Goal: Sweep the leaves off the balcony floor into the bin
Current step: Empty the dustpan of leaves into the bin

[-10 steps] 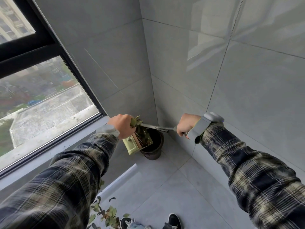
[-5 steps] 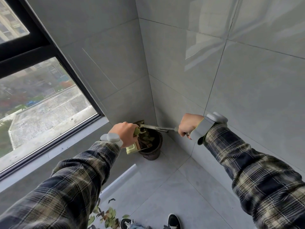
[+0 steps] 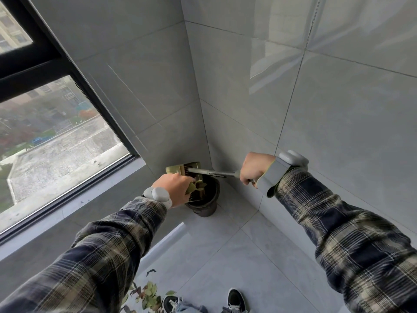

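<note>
The dark round bin (image 3: pixel 206 203) stands on the grey tiled floor (image 3: pixel 225 256), tucked into the far corner where the two tiled walls meet. An olive-green dustpan (image 3: pixel 178 170) is held tipped over the bin's mouth, its comb-like teeth facing the opening. A few leaves (image 3: pixel 200 185) show at the pan's lower edge, just above the bin's dark inside (whether they lie on the pan or already in the bin cannot be told).

The left hand (image 3: pixel 174 188) is curled tightly round a green part at the near side of the dustpan, knuckles up, directly over the bin's left rim. The right hand (image 3: pixel 257 169) is a closed fist gripping the metal handle (image 3: pixel 212 172), which runs level from that fist across to the dustpan's back. Both arms wear plaid sleeves, and each wrist carries a grey band (image 3: pixel 158 194).

At the near edge of the floor, by the left wall, lies a pile of leaves (image 3: pixel 150 292), green and brown, with one dark leaf a little apart from it. A black shoe (image 3: pixel 234 299) with white laces stands just right of the pile. A black-framed window (image 3: pixel 56 143) fills the left wall
</note>
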`<control>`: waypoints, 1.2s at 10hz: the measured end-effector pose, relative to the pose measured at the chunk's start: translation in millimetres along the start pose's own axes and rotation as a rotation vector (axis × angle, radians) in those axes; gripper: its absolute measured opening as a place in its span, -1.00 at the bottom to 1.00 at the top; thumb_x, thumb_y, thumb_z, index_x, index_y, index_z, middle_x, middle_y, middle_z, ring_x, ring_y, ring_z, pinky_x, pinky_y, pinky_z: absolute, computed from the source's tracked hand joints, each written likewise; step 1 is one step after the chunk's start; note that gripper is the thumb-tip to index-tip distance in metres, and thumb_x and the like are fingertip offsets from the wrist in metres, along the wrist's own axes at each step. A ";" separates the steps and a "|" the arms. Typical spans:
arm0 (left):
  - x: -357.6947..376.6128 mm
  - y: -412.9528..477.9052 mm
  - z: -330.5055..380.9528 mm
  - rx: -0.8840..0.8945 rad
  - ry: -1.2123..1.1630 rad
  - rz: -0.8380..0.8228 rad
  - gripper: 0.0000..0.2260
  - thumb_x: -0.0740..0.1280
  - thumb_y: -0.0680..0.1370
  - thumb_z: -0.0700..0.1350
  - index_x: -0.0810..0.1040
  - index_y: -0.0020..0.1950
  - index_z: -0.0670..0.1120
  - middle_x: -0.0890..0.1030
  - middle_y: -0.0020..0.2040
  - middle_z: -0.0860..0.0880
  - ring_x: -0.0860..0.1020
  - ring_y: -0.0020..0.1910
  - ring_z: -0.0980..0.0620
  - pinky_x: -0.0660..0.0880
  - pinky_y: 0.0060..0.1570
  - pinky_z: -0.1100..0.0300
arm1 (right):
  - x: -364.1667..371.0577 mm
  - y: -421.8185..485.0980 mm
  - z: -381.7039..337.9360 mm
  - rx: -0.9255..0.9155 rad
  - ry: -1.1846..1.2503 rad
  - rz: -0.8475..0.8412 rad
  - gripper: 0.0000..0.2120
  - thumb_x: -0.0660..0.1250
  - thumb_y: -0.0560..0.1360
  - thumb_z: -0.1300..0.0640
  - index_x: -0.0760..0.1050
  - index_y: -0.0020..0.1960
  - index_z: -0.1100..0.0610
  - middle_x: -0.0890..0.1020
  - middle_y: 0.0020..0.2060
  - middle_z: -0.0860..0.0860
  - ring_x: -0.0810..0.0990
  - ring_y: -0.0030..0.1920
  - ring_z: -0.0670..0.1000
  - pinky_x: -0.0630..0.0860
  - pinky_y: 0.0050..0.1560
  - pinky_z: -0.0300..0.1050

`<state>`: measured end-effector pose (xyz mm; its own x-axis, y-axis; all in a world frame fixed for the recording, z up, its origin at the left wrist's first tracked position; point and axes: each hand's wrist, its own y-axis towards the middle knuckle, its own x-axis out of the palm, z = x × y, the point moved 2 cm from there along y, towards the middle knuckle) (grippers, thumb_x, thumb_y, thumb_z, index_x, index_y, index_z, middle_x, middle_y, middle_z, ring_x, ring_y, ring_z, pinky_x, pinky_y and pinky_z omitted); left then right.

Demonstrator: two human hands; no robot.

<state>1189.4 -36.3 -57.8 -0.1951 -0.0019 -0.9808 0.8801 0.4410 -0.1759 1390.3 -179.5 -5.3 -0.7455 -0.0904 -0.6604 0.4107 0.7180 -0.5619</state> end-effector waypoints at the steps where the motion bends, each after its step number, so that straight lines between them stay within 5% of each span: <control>1: 1.9 -1.7 -1.0 0.012 0.023 -0.017 -0.85 0.23 0.53 -0.04 0.57 0.01 0.06 0.50 -0.29 0.07 0.55 -0.29 -0.08 0.53 -0.28 0.13 | -0.9 1.0 5.4 0.020 0.014 0.002 -0.67 0.41 0.44 0.29 0.56 0.19 0.32 0.56 -0.13 0.17 0.51 -0.17 0.13 0.43 -0.30 -0.21; 5: 5.3 -6.7 0.8 0.055 0.137 -0.061 -0.83 0.21 0.57 -0.05 0.56 0.09 0.00 0.63 -0.14 0.01 0.60 -0.21 -0.05 0.49 -0.26 0.17 | -6.3 -9.7 14.3 0.072 -0.070 0.043 -0.71 0.41 0.43 0.26 0.59 0.13 0.30 0.62 -0.10 0.18 0.54 -0.11 0.09 0.50 -0.21 -0.12; 6: 5.5 -6.1 -0.2 0.053 0.139 -0.052 -0.83 0.21 0.57 -0.04 0.56 0.08 0.01 0.64 -0.13 0.02 0.60 -0.20 -0.05 0.52 -0.24 0.16 | -10.2 6.6 19.5 0.082 -0.260 -0.018 -0.77 0.43 0.37 0.18 0.62 -0.02 0.28 0.63 -0.30 0.04 0.60 -0.20 0.07 0.61 -0.04 0.00; 8: 6.4 -3.4 3.9 0.034 0.132 -0.064 -0.86 0.21 0.56 -0.08 0.56 0.01 0.00 0.62 -0.16 0.02 0.57 -0.22 -0.04 0.50 -0.25 0.15 | -15.5 -1.6 15.9 0.074 -0.325 -0.037 -0.89 0.45 0.37 0.17 0.55 -0.27 0.17 0.64 -0.37 0.03 0.63 -0.26 0.09 0.62 0.00 -0.04; 12: 0.2 -1.6 7.0 0.026 0.155 -0.077 -0.86 0.23 0.55 -0.10 0.56 0.04 0.00 0.61 -0.14 0.01 0.47 -0.25 -0.01 0.37 -0.29 0.17 | -21.1 -0.8 30.0 0.105 -0.258 -0.010 -0.89 0.45 0.33 0.22 0.57 -0.17 0.23 0.66 -0.33 0.11 0.63 -0.30 0.13 0.57 -0.14 -0.05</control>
<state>1190.9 -43.3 -58.3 -0.3246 0.1044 -0.9401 0.8706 0.4215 -0.2538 1421.4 -198.8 -5.9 -0.5966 -0.2797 -0.7522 0.4661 0.6423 -0.6085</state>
